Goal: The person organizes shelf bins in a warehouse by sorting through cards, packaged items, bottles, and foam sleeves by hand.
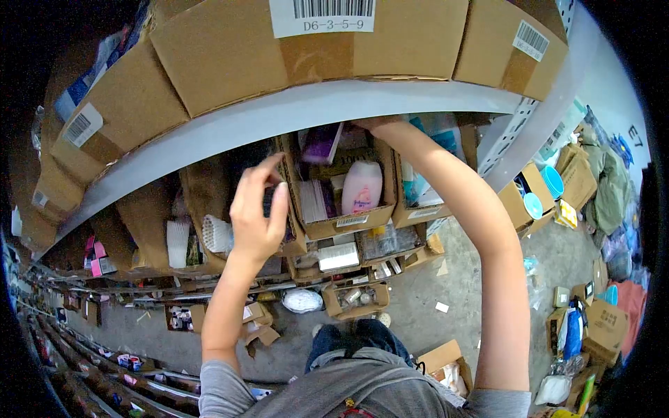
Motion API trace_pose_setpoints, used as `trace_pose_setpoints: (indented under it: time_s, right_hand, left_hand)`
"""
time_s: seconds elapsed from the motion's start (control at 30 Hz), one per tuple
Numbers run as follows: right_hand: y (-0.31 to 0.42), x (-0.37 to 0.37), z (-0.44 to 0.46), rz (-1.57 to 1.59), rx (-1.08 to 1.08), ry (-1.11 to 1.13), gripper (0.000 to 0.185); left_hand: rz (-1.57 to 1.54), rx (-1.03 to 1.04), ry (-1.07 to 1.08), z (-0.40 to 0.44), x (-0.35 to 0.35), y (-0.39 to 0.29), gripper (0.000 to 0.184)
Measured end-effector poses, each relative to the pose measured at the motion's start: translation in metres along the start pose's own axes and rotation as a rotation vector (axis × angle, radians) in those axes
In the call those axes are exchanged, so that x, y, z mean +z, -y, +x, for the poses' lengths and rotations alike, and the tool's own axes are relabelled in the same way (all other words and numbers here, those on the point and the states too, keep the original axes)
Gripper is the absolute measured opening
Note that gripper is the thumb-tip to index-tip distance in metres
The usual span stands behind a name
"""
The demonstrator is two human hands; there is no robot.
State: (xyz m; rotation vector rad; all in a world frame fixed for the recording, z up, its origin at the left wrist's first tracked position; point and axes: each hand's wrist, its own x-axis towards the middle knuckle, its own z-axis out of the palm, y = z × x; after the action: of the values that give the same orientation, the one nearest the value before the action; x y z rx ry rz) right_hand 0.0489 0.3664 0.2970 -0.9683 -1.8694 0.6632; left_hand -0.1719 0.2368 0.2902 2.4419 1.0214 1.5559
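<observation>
My left hand is raised in front of the shelf, its fingers apart and holding nothing. It is by the left wall of an open cardboard box. In that box stands a pale pink Johnson's bottle, beside a row of thin white packs. A purple box is tilted at the back of it, slightly blurred. My right arm reaches in under the upper shelf edge; only the near part of my right hand shows. Its fingers are hidden, so I cannot tell whether it touches the purple box.
A white shelf beam runs across above the box, with labelled cartons on top. To the right, another open box holds teal and white packs. Lower bins hold small goods. Cartons and bags crowd the floor at right.
</observation>
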Motion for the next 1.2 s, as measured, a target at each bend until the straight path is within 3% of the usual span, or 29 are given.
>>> trace_pose_setpoints:
  time_s: [0.07,0.17,0.4,0.47,0.6,0.63,0.67,0.7,0.73,0.77,0.8,0.9,0.97,1.0,1.07,1.2]
  right_hand:
    - [-0.022,0.003,0.006,-0.669,-0.310,-0.217,0.039]
    - [-0.024,0.029,0.000,-0.748,-0.350,-0.382,0.038]
    - [-0.006,0.047,0.000,-0.839,-0.222,-0.333,0.035]
    - [-0.006,0.043,0.001,-0.906,-0.151,-0.262,0.034]
    - [-0.008,0.040,0.004,-0.992,-0.019,-0.116,0.036]
    - [-0.046,0.050,0.015,-0.563,-0.151,-0.343,0.033]
    - [-0.050,0.052,0.015,-0.340,-0.200,-0.447,0.032]
    - [-0.055,0.053,0.015,-0.119,-0.273,-0.544,0.031]
    - [-0.036,0.045,0.003,-0.382,-0.273,-0.462,0.031]
    - [-0.016,0.038,-0.005,-0.644,-0.271,-0.372,0.032]
    - [-0.004,0.034,-0.007,-0.643,-0.274,-0.364,0.032]
    - [0.004,0.026,-0.011,-0.837,-0.265,-0.343,0.032]
    - [-0.009,0.021,-0.006,-0.558,-0.375,-0.359,0.031]
    - [-0.004,0.018,-0.009,-0.562,-0.376,-0.357,0.031]
    - [0.009,0.015,-0.014,-0.824,-0.516,-0.425,0.027]
    - [0.011,0.014,-0.018,-0.656,-0.390,-0.379,0.028]
  left_hand:
    - [-0.038,-0.030,-0.019,-0.004,-0.005,0.000,0.029]
    - [-0.043,-0.015,-0.023,-0.007,-0.009,-0.002,0.028]
    - [0.006,0.055,0.024,-0.018,-0.001,-0.007,0.021]
    - [-0.139,-0.139,0.206,-0.019,0.006,-0.017,0.029]
    - [-0.791,-0.686,0.298,-0.009,0.039,-0.002,0.053]
    - [-0.869,-0.781,0.175,-0.002,0.044,0.002,0.055]
    - [-0.945,-0.873,0.050,0.003,0.049,0.006,0.056]
    - [-0.923,-0.881,0.062,0.009,0.048,0.001,0.053]
    - [-0.922,-0.879,0.057,0.015,0.053,0.000,0.053]
    - [-1.005,-1.024,0.044,0.021,0.062,-0.004,0.046]
    - [-1.090,-1.174,0.026,0.026,0.071,-0.006,0.041]
    - [-1.076,-1.361,0.005,0.047,0.102,0.009,0.029]
    - [-1.095,-1.363,0.000,0.047,0.115,0.037,0.029]
    - [-1.105,-1.373,0.008,0.049,0.119,0.047,0.029]
    - [-1.127,-1.391,0.040,0.057,0.124,0.064,0.029]
    - [-1.120,-1.442,0.142,0.069,0.137,0.093,0.029]
